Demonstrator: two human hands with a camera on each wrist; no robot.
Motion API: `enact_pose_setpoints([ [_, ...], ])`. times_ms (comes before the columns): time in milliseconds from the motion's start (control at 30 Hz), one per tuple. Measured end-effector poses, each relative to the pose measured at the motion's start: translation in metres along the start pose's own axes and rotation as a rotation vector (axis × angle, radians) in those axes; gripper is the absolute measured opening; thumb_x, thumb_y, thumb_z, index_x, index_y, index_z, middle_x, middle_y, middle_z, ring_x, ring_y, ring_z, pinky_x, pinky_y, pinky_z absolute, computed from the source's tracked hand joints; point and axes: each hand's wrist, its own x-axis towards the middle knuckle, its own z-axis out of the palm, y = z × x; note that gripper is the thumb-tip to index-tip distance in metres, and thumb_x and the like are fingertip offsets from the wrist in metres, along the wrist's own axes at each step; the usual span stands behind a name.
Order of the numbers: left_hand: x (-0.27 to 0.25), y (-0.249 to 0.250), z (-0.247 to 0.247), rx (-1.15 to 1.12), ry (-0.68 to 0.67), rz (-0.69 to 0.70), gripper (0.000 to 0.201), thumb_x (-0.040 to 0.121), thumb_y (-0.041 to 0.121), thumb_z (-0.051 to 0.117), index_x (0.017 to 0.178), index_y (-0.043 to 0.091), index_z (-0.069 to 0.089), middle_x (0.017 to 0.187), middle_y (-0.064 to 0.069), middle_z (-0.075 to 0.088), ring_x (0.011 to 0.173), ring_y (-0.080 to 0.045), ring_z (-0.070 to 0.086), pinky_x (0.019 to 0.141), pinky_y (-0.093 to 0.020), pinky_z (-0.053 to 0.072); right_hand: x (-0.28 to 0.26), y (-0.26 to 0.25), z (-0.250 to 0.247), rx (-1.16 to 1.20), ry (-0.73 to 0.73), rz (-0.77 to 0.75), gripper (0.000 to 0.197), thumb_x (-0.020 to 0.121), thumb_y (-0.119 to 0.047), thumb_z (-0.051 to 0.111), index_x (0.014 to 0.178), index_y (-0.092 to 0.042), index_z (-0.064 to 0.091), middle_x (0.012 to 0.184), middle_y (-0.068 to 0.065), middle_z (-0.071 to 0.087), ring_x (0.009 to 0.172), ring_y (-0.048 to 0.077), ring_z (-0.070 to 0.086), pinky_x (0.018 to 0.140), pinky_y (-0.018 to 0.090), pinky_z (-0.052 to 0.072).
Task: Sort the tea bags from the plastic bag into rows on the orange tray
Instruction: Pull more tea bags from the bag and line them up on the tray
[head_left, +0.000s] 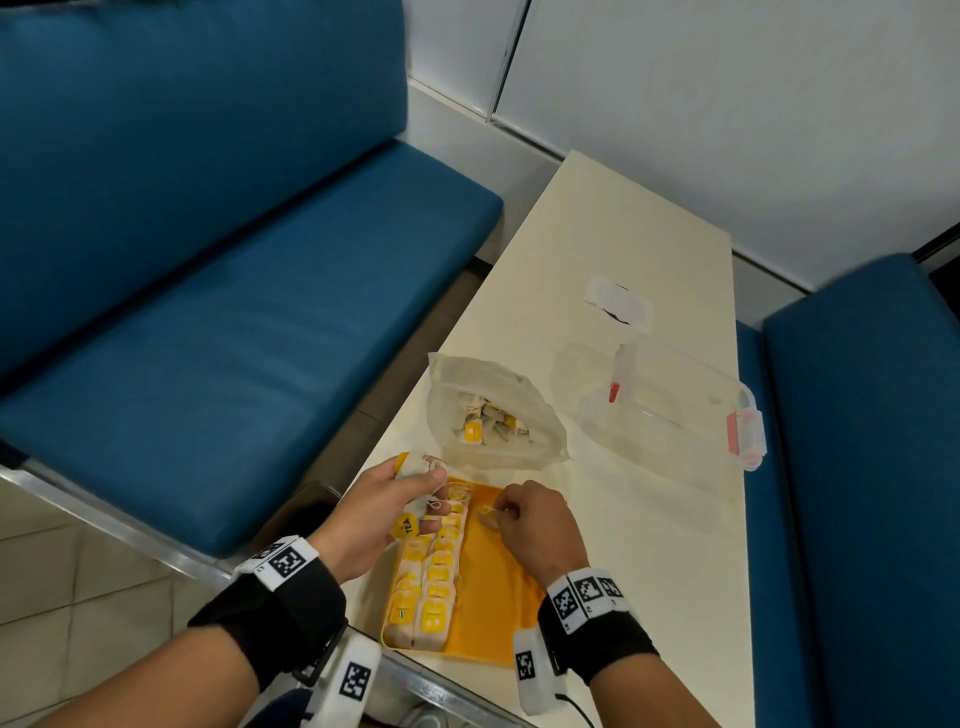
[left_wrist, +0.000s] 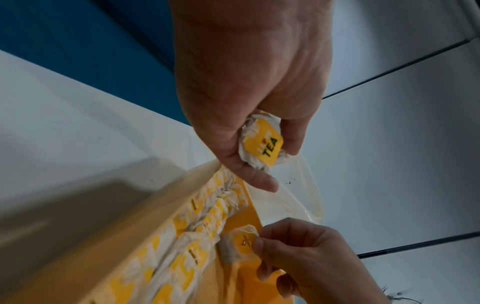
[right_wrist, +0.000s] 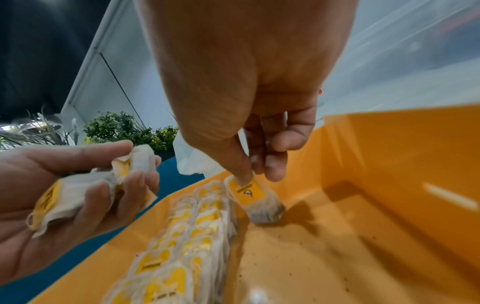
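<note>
The orange tray lies at the table's near edge with two rows of tea bags along its left side. My left hand hovers over the tray's far left corner and grips a bunch of tea bags with yellow tags. My right hand pinches one tea bag by its yellow tag and holds it with its lower end on the tray floor, just right of the rows. The clear plastic bag with more tea bags lies open beyond the tray.
A clear plastic box with red latches stands to the right on the cream table. A small white wrapper lies farther back. Blue benches flank the table on both sides. The tray's right half is bare orange.
</note>
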Motion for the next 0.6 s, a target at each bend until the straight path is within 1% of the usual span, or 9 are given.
enact_pose_setpoints([
  [133, 0.000, -0.001, 0.000, 0.012, 0.007, -0.001, 0.031, 0.093, 0.025, 0.073, 0.116, 0.005, 0.069, 0.099, -0.012, 0.073, 0.088, -0.024, 0.073, 0.078, -0.039, 0.061, 0.004, -0.004, 0.005, 0.001, 0.016, 0.002, 0.018, 0.092, -0.019, 0.058, 0.102, -0.015, 0.072, 0.104, 0.006, 0.070, 0.097, 0.023, 0.063, 0.080, 0.034, 0.052],
  [233, 0.000, -0.001, 0.000, 0.010, 0.010, -0.008, 0.029, 0.094, 0.024, 0.072, 0.117, 0.006, 0.069, 0.098, -0.011, 0.074, 0.088, -0.024, 0.073, 0.076, -0.038, 0.062, 0.006, -0.006, 0.009, -0.003, 0.031, 0.015, 0.018, 0.092, -0.016, 0.055, 0.102, -0.016, 0.069, 0.102, 0.007, 0.070, 0.097, 0.025, 0.063, 0.079, 0.036, 0.053],
  [300, 0.000, 0.000, 0.001, 0.009, 0.005, -0.009, 0.029, 0.094, 0.024, 0.072, 0.117, 0.005, 0.069, 0.097, -0.010, 0.073, 0.089, -0.024, 0.073, 0.075, -0.037, 0.061, 0.007, -0.007, 0.011, -0.009, 0.038, 0.026, 0.017, 0.093, -0.017, 0.053, 0.103, -0.016, 0.067, 0.101, 0.008, 0.070, 0.096, 0.026, 0.063, 0.079, 0.037, 0.053],
  [433, -0.001, -0.001, 0.001, 0.018, -0.001, -0.011, 0.030, 0.094, 0.025, 0.071, 0.118, 0.006, 0.069, 0.097, -0.011, 0.073, 0.089, -0.025, 0.073, 0.082, -0.043, 0.060, 0.010, -0.008, 0.013, -0.043, 0.057, 0.049, 0.018, 0.096, -0.020, 0.049, 0.106, -0.019, 0.064, 0.099, 0.006, 0.071, 0.093, 0.026, 0.063, 0.074, 0.035, 0.054],
  [600, -0.002, 0.000, 0.002, 0.017, -0.008, -0.024, 0.029, 0.095, 0.024, 0.071, 0.118, 0.007, 0.070, 0.097, -0.010, 0.073, 0.090, -0.024, 0.073, 0.083, -0.043, 0.059, 0.014, -0.011, 0.015, -0.062, 0.077, 0.080, 0.011, 0.098, -0.023, 0.049, 0.103, -0.018, 0.056, 0.094, 0.010, 0.071, 0.086, 0.029, 0.064, 0.068, 0.036, 0.054],
])
